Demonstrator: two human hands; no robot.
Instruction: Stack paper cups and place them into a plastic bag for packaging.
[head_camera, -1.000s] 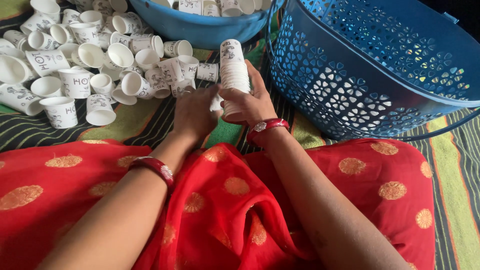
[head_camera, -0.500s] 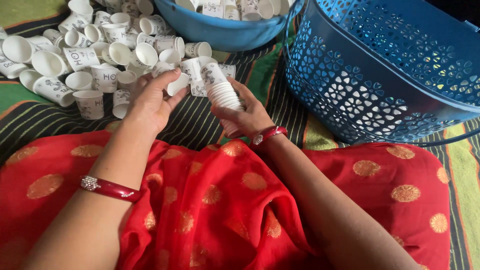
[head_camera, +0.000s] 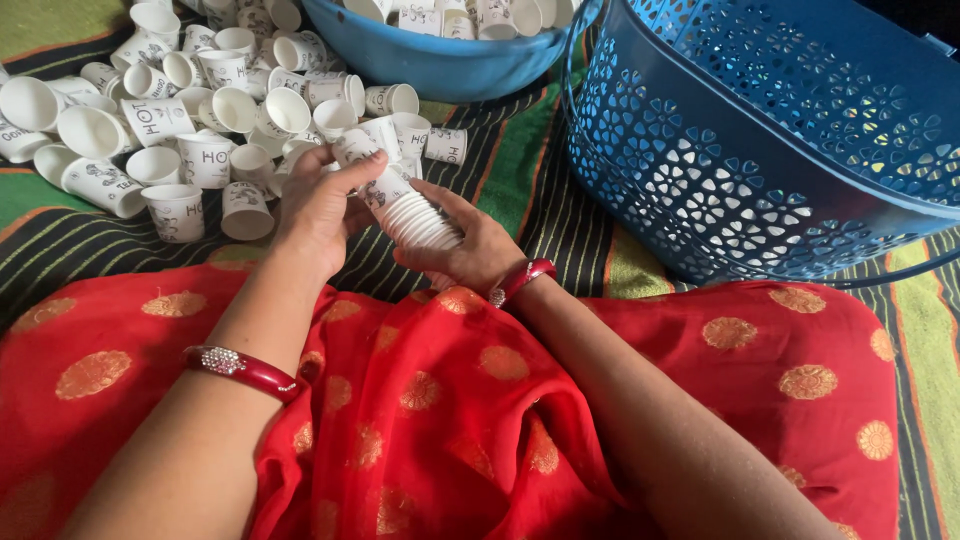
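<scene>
Since half a second ago the left hand (head_camera: 318, 205) has swung in, pinching a paper cup (head_camera: 362, 152) onto the nested stack (head_camera: 418, 218) clasped in the right hand (head_camera: 470, 245). Light, crushable; best held by the sides.

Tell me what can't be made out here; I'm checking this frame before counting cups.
Head view only:
- Stack of cups: its lower end is covered by the right hand, so no count.
- Cup under the left hand: fingers hide part of it.
- Bowl: cut off by the top edge.
- Basket: inside hidden by its wall; right side cut off.
- Loose cups: pile runs past the left edge.
</scene>
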